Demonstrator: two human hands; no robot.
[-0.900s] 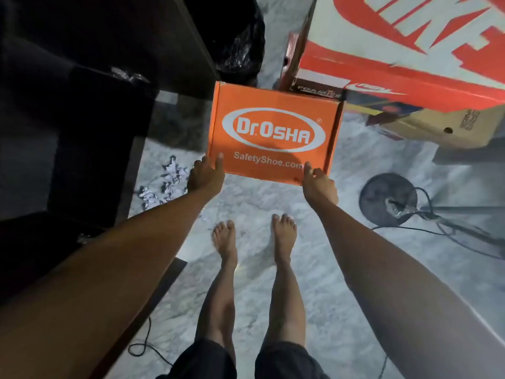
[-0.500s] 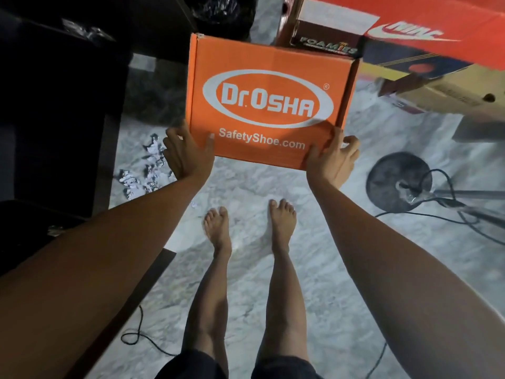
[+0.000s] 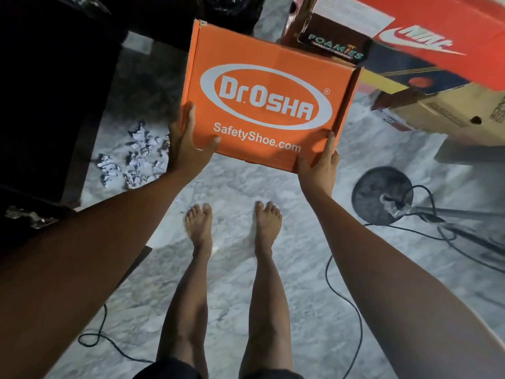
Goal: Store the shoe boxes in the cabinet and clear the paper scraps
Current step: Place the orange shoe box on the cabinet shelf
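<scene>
An orange Dr.Osha shoe box (image 3: 262,72) is held in the air in front of me, lid facing up. My left hand (image 3: 185,143) grips its near left corner, thumb on the lid. My right hand (image 3: 317,162) grips its near right corner. Crumpled paper scraps (image 3: 134,160) lie on the marble floor to the left, beside the dark cabinet (image 3: 49,91). A stack of other shoe boxes sits at the upper right: a red Nike box (image 3: 442,26), a dark Foamies box (image 3: 333,42) and a brown cardboard box (image 3: 451,113).
My bare feet (image 3: 232,222) stand on the marble floor below the box. A round black stand base (image 3: 379,192) with a pole and a black cable (image 3: 344,296) lies to the right. Another cable (image 3: 95,337) loops at the lower left. A black bag (image 3: 232,9) sits at the top.
The orange box has come up and closer to me, tilting slightly. Both hands have shifted their hold further onto its near corners.
</scene>
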